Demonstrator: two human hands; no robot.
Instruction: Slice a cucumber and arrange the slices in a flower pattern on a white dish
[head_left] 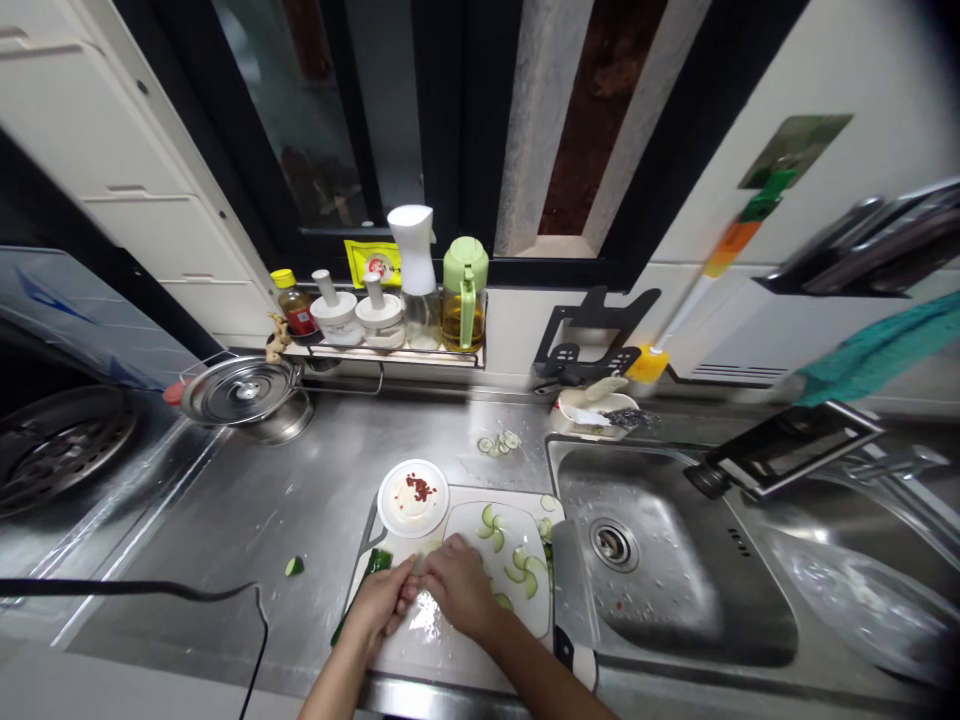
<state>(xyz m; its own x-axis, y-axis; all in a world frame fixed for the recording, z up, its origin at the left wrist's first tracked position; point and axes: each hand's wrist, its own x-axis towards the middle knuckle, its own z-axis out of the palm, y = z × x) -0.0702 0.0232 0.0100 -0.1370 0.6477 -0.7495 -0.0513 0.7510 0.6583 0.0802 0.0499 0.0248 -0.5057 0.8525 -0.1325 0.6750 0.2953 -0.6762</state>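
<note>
My left hand (386,600) and my right hand (457,588) meet over the white cutting board (397,655). Their fingertips pinch a small pale piece that looks like a cucumber slice, mostly hidden by the fingers. Beside my left hand a dark green cucumber piece (377,562) lies on the board. Under and right of my right hand is a white plate (461,518) bearing curved cucumber slices (526,572) in fan-like groups. Behind my hands a round white dish (390,510) holds chopped red bits (418,488). A broad knife (574,585) lies along the board's right edge.
A cucumber end (294,566) lies on the steel counter at left, and thin round slices (499,442) lie behind the board. At right is the sink (675,600). A lidded pot (274,415) stands back left. A black cable (150,590) crosses the left counter. Bottles and jars fill a rack (397,355).
</note>
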